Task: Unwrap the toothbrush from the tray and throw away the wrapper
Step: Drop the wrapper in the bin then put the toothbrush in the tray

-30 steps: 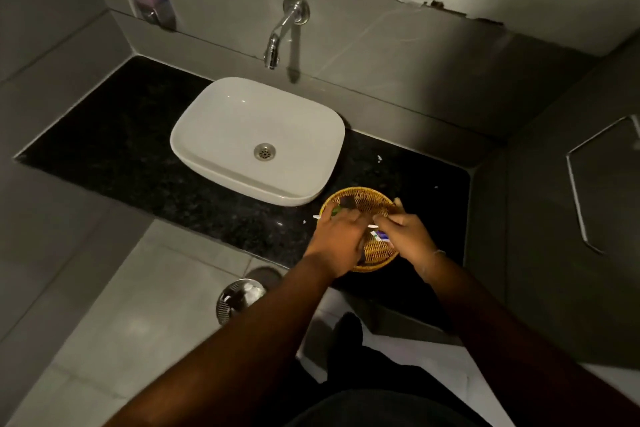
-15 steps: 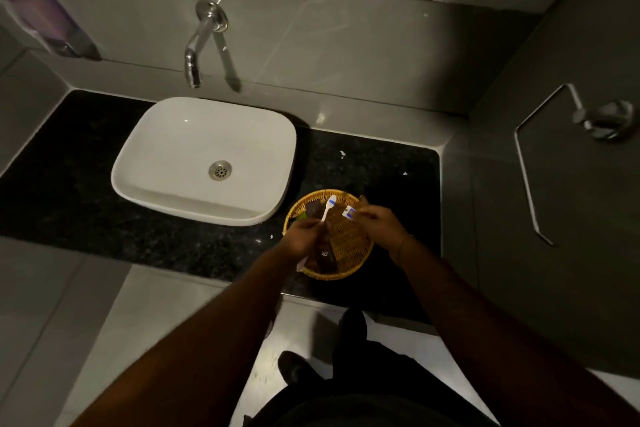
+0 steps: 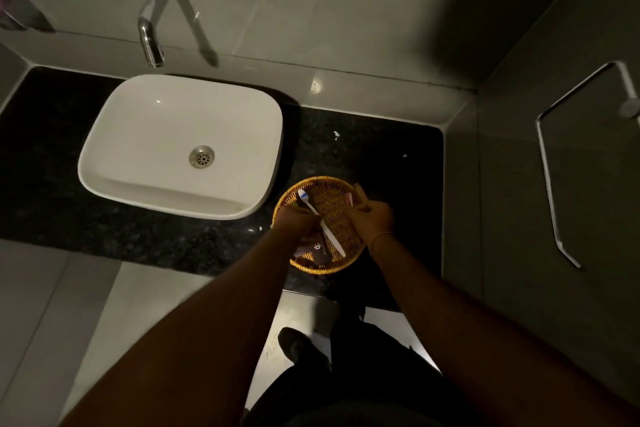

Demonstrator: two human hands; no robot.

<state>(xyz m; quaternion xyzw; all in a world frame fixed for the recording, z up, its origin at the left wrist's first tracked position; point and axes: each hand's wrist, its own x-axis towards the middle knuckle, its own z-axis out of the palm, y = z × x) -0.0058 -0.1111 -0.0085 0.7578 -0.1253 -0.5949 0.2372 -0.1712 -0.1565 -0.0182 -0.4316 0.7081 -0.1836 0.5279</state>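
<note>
A round wicker tray (image 3: pixel 322 181) sits on the black counter, to the right of the sink. The white toothbrush (image 3: pixel 330 236), with its blue-striped head pointing to the far left, slants low across the tray, bare of wrapping. My left hand (image 3: pixel 294 220) is over the tray's left side, fingers closed on the brush just below its head. My right hand (image 3: pixel 375 218) is at the tray's right rim, pinching a small pale scrap that looks like the wrapper (image 3: pixel 349 198). Dark sachets (image 3: pixel 318 250) lie in the tray's near part, partly under my left wrist.
A white basin (image 3: pixel 180 146) with a chrome spout (image 3: pixel 152 35) above it fills the counter's left. The black stone counter (image 3: pixel 398 156) carries a few white specks. A chrome towel ring (image 3: pixel 550 184) hangs on the right wall. My shoe (image 3: pixel 298 347) is on the floor below.
The toothbrush has gone from held upright to slanting low across the tray. My right hand has moved out to the tray's right rim. My view has shifted closer in.
</note>
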